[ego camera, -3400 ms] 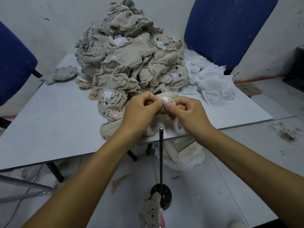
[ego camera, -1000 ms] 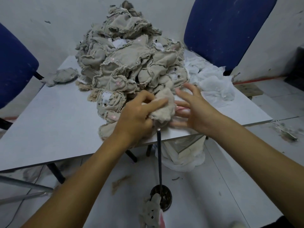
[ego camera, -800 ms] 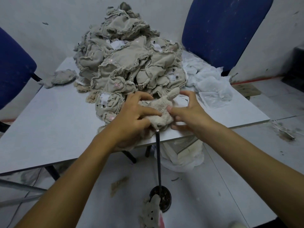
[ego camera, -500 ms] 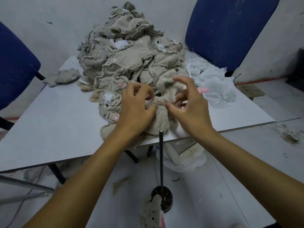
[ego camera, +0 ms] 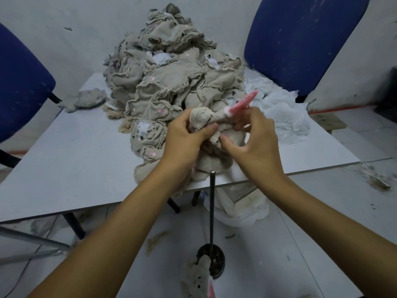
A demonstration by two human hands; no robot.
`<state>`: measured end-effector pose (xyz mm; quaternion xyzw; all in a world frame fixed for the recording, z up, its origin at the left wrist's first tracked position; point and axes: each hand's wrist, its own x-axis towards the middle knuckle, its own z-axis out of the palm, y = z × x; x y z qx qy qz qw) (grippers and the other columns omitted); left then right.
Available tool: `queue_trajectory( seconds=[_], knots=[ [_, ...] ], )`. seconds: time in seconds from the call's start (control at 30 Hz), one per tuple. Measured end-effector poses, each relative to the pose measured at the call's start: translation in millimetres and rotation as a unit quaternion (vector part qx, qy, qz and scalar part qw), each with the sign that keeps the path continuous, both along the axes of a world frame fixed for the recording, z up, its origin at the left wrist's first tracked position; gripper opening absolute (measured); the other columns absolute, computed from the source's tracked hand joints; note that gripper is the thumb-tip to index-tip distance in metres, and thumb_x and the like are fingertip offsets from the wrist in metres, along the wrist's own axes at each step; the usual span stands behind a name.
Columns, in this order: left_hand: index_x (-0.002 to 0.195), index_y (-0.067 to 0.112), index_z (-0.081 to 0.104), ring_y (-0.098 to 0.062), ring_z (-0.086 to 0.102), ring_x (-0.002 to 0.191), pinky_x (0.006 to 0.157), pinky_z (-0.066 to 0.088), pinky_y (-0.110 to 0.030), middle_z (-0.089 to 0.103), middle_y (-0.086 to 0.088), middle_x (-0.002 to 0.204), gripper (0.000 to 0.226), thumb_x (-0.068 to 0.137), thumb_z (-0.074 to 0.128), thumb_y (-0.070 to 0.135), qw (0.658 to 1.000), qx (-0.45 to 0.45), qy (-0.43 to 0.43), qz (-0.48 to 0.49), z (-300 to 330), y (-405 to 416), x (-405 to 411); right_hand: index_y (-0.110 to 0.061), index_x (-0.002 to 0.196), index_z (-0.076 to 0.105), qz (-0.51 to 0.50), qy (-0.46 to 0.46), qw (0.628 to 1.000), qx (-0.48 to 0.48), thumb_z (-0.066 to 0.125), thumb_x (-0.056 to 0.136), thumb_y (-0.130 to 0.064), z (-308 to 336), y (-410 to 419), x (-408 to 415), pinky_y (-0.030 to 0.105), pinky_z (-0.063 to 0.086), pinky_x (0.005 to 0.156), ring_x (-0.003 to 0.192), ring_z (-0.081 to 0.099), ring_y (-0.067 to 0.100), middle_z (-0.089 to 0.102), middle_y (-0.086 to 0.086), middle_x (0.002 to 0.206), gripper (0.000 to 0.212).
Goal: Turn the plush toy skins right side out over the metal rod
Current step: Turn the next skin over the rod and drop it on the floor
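Note:
A beige plush toy skin with a pink ear sticking up to the right is held above the table's front edge. My left hand grips its fuzzy body from the left, thumb pressed on it. My right hand pinches the skin near the pink ear, fingers curled around the fabric. The thin metal rod stands upright on a round black base on the floor, its tip just below my hands and free of fabric. A tall pile of inside-out beige skins lies behind on the table.
The white table has blue chairs to the left and at the back right. White fabric lies at the right of the pile. A finished plush toy lies on the floor by the rod's base.
The skin came off the rod tip and rose slightly. A pink ear has been pulled out and now sticks up to the right. Both hands shifted their hold on the fabric.

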<state>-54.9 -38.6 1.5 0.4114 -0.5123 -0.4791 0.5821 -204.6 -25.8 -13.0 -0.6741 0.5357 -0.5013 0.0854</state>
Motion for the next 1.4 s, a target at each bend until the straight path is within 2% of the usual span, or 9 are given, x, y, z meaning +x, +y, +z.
queue_trajectory(
  seconds=[0.27, 0.53, 0.57, 0.67, 0.83, 0.97, 1.13, 1.3, 1.4],
  knots=[
    [0.095, 0.012, 0.063, -0.020, 0.071, 0.083, 0.069, 0.059, -0.031, 0.071, -0.005, 0.085, 0.008, 0.093, 0.064, 0.004, 0.999, -0.020, 0.032, 0.005, 3, 2, -9, -0.024, 0.128, 0.037, 0.006, 0.006, 1.000, -0.010, 0.078, 0.074, -0.023, 0, -4, 0, 0.019, 0.045, 0.070, 0.098, 0.049, 0.007, 0.042, -0.003, 0.119, 0.067],
    [0.099, 0.029, 0.049, -0.029, 0.063, 0.093, 0.076, 0.056, -0.052, 0.061, -0.002, 0.101, 0.031, 0.087, 0.063, 0.005, 0.986, 0.018, -0.123, 0.108, 6, 0, -6, -0.030, 0.101, 0.041, -0.035, -0.063, 0.997, -0.026, 0.065, 0.082, -0.003, 16, -5, -13, 0.013, 0.049, 0.063, 0.080, 0.062, 0.004, 0.063, -0.011, 0.087, 0.041],
    [0.105, 0.030, 0.044, -0.027, 0.057, 0.100, 0.079, 0.055, -0.045, 0.055, -0.002, 0.108, 0.041, 0.082, 0.060, 0.000, 0.964, -0.051, -0.211, 0.157, 9, 2, -5, -0.030, 0.101, 0.042, -0.035, -0.051, 0.998, -0.032, 0.066, 0.083, -0.003, 18, -4, -13, 0.017, 0.051, 0.064, 0.078, 0.063, 0.006, 0.063, -0.010, 0.088, 0.039],
    [0.123, 0.022, 0.044, -0.022, 0.045, 0.107, 0.088, 0.039, -0.024, 0.050, -0.010, 0.115, 0.052, 0.076, 0.058, 0.002, 0.797, -0.360, -0.451, 0.180, 18, 6, -4, -0.024, 0.106, 0.044, -0.011, -0.015, 0.998, -0.055, 0.067, 0.085, -0.004, 19, 1, -9, 0.020, 0.053, 0.067, 0.078, 0.062, 0.006, 0.063, -0.009, 0.090, 0.037],
    [0.121, 0.013, 0.060, -0.027, 0.055, 0.100, 0.082, 0.046, -0.043, 0.057, -0.006, 0.108, 0.036, 0.085, 0.063, 0.020, 0.765, -0.275, -0.581, 0.034, 19, 2, 7, -0.027, 0.113, 0.035, 0.059, 0.078, 0.992, -0.078, 0.068, 0.087, -0.006, 16, 11, 2, 0.023, 0.052, 0.071, 0.085, 0.063, 0.012, 0.065, -0.002, 0.099, 0.048],
    [0.101, 0.012, 0.059, -0.028, 0.055, 0.076, 0.062, 0.047, -0.044, 0.057, -0.004, 0.090, 0.017, 0.085, 0.057, 0.018, 0.779, -0.292, -0.551, 0.070, 11, 9, 9, -0.017, 0.112, 0.047, 0.029, 0.145, 0.984, -0.100, 0.069, 0.081, -0.005, 8, 16, 8, 0.041, 0.050, 0.073, 0.090, 0.056, 0.025, 0.059, 0.007, 0.101, 0.040],
    [0.093, 0.010, 0.052, -0.031, 0.053, 0.062, 0.049, 0.042, -0.039, 0.052, -0.002, 0.076, 0.014, 0.088, 0.057, 0.022, 0.734, -0.301, -0.600, 0.102, -6, 20, 17, -0.011, 0.097, 0.059, 0.013, 0.188, 0.982, 0.024, 0.064, 0.083, -0.016, 3, 19, 0, 0.044, 0.047, 0.069, 0.080, 0.053, 0.025, 0.052, 0.001, 0.089, 0.016],
    [0.066, 0.004, 0.048, -0.026, 0.037, 0.047, 0.039, 0.032, -0.036, 0.045, -0.011, 0.063, 0.016, 0.080, 0.055, 0.009, 0.748, -0.390, -0.516, 0.147, -17, 40, 29, -0.002, 0.084, 0.063, 0.052, 0.169, 0.972, -0.156, 0.063, 0.084, -0.003, -1, 48, 7, 0.044, 0.045, 0.059, 0.071, 0.053, 0.027, 0.057, 0.009, 0.080, 0.001],
    [0.064, 0.002, 0.049, -0.024, 0.038, 0.056, 0.044, 0.033, -0.033, 0.048, -0.015, 0.071, 0.020, 0.082, 0.056, 0.006, 0.761, -0.429, -0.469, 0.128, -22, 49, 40, 0.000, 0.075, 0.066, 0.058, 0.213, 0.935, -0.277, 0.064, 0.090, -0.002, -1, 59, 11, 0.044, 0.044, 0.055, 0.067, 0.053, 0.032, 0.059, 0.014, 0.075, 0.015]
  ],
)
